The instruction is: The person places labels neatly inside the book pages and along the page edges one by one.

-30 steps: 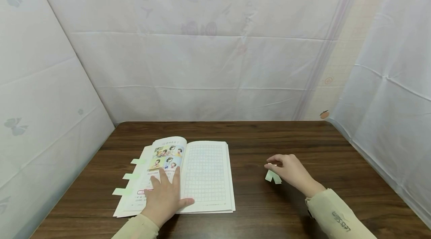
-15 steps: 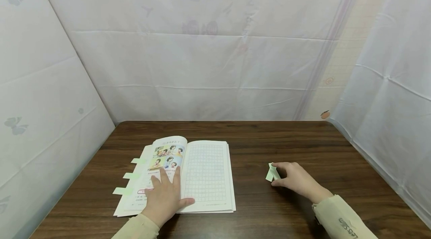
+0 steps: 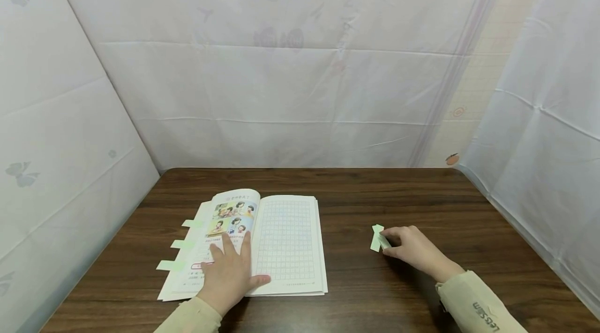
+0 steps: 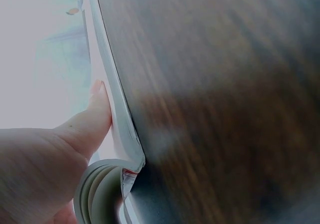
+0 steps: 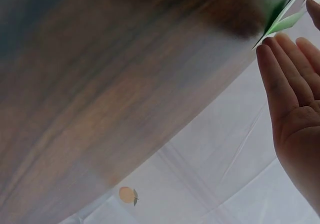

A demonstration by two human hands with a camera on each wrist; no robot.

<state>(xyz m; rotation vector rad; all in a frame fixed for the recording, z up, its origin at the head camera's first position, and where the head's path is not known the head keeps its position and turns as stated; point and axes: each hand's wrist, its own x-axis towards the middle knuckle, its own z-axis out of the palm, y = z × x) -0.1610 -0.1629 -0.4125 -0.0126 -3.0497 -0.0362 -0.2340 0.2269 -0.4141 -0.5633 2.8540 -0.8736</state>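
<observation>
An open workbook lies at the left of the table, a picture page on its left side and a grid page on its right. My left hand rests with spread fingers on the left page, its thumb across the fold at the bottom edge. Pale green sticky tabs stick out past the left page edge. To the right of the book, my right hand pinches a pale green sticky note strip between thumb and fingers. Another green strip lies against it on the table.
The dark wood table is bounded by a white patterned cloth at the back and both sides. Bare wood lies between the book and my right hand.
My right hand has turned and shifted slightly right; its thumb and fingers have come round the right-hand green strip, which now stands more upright. The left hand and the book stay put.
</observation>
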